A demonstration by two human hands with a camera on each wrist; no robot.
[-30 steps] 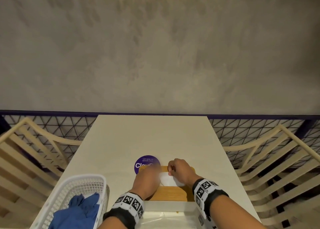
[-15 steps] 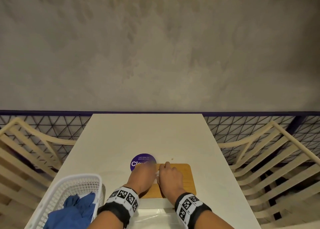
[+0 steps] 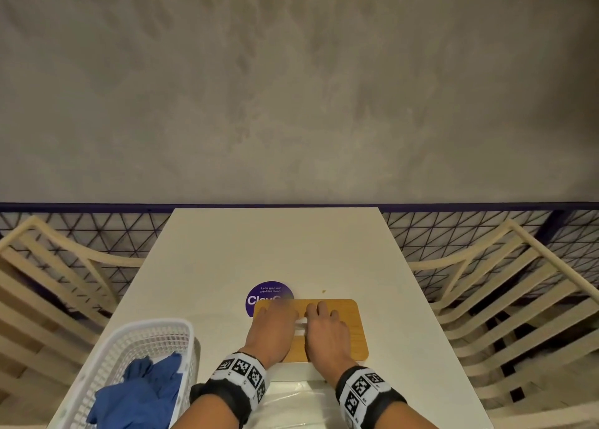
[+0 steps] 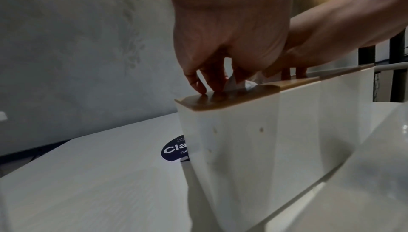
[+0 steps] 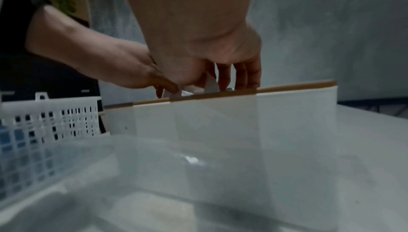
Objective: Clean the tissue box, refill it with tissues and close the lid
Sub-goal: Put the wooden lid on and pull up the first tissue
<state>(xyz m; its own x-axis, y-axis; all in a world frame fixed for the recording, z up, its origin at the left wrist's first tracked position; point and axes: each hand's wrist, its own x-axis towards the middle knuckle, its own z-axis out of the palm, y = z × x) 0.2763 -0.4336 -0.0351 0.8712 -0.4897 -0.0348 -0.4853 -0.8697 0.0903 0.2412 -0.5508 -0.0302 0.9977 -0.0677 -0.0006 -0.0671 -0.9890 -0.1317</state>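
A white tissue box [image 3: 291, 372] with a wooden lid [image 3: 350, 331] stands on the table [image 3: 275, 250] near its front edge, and the lid lies flat on the box. My left hand [image 3: 275, 325] and right hand [image 3: 325, 328] rest side by side on the lid, fingers pointing away from me. In the left wrist view the left hand's fingertips [image 4: 202, 90] press on the lid [image 4: 220, 103]. A white tissue [image 4: 230, 83] pokes up through the slot between the two hands. The right hand's straight fingers [image 5: 243, 80] touch the lid [image 5: 298, 86] beside the tissue [image 5: 210, 83].
A white plastic basket [image 3: 139, 341] holding a blue cloth [image 3: 146, 393] stands at the front left. A clear plastic wrapper [image 3: 291, 402] lies just in front of the box. A round purple sticker [image 3: 265, 294] sits behind it. Slatted chairs [image 3: 518, 299] flank the table, which ends at a wall.
A second ago a larger patch of tissue showed between my hands. Both hands have since settled flat on the lid, and only a strip of tissue shows.
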